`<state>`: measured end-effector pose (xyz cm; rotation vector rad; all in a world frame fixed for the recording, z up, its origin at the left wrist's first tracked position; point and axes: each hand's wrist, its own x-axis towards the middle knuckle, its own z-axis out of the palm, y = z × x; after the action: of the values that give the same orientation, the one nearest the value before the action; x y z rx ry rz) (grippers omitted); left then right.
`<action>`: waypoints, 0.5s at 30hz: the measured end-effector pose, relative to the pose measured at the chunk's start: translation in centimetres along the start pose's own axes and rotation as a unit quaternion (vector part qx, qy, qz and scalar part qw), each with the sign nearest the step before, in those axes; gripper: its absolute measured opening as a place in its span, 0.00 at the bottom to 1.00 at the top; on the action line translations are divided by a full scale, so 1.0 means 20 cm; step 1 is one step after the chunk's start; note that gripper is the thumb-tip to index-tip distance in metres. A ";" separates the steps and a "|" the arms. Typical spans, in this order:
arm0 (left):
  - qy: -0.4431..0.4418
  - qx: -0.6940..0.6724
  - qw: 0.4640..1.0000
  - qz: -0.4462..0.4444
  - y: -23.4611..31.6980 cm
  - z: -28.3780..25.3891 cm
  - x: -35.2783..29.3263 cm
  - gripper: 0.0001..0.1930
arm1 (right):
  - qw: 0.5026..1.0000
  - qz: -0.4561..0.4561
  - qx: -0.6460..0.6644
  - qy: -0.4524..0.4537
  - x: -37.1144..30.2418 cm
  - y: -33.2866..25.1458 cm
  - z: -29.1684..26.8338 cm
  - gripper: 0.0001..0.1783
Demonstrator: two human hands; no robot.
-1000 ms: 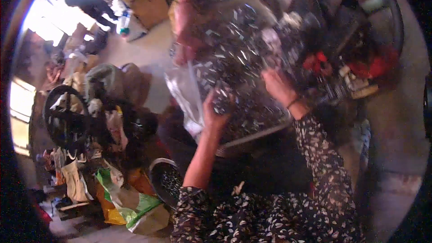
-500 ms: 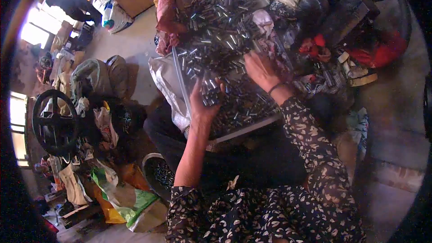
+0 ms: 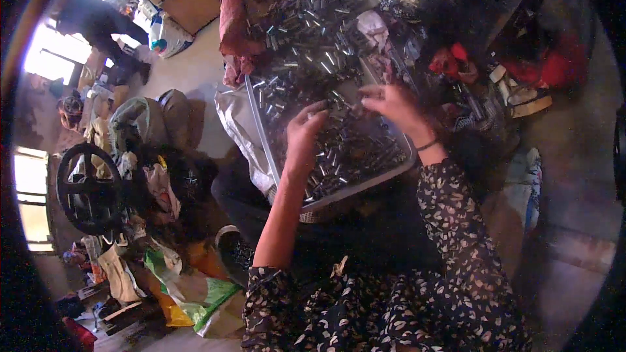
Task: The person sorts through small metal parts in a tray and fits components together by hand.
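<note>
A shallow, pale-rimmed plastic tray [image 3: 261, 137] holds a heap of small, shiny metal cylinders [image 3: 336, 156]. My left hand [image 3: 305, 132] hovers over its near left part, fingers bent and a little apart, with no handful showing in it. Facing it from the right, my right hand [image 3: 394, 105] points its fingers left above the pieces, thumb and fingers apart. No held piece can be made out in either hand. Beyond the tray, more of these cylinders [image 3: 313, 13] lie spread out.
A white sack [image 3: 238, 130] lies along the tray's left side, near a rolled pink cloth [image 3: 238, 19]. A black handwheel [image 3: 90, 188] stands at left. Close to my left forearm is a round container [image 3: 228, 241] of small pieces. Red cloth [image 3: 450, 62] lies at right; a person [image 3: 98, 16] is far left.
The handful of metal cylinders is gone from my left hand, which has turned and risen slightly. My right hand has shifted right and its fingers have come apart. The view has shifted a little.
</note>
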<state>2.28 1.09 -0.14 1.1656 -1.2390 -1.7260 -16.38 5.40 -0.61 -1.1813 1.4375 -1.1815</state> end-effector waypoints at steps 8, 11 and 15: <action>-0.049 0.202 0.973 0.102 -0.12 0.15 0.03 0.13 | 0.997 -0.072 -0.028 -0.007 -0.01 0.40 0.02 0.14; -0.021 0.225 0.973 0.057 -0.11 0.08 0.00 0.14 | 0.998 -0.016 0.028 -0.049 -0.07 0.17 0.10 0.13; -0.043 0.189 0.980 0.041 -0.09 0.09 -0.04 0.14 | 0.995 -0.076 -0.063 -0.014 -0.05 0.25 0.09 0.13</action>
<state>0.80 2.95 -1.31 1.2417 -1.6980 -1.5333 -15.12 6.68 -5.74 -1.4100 1.4397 -1.1848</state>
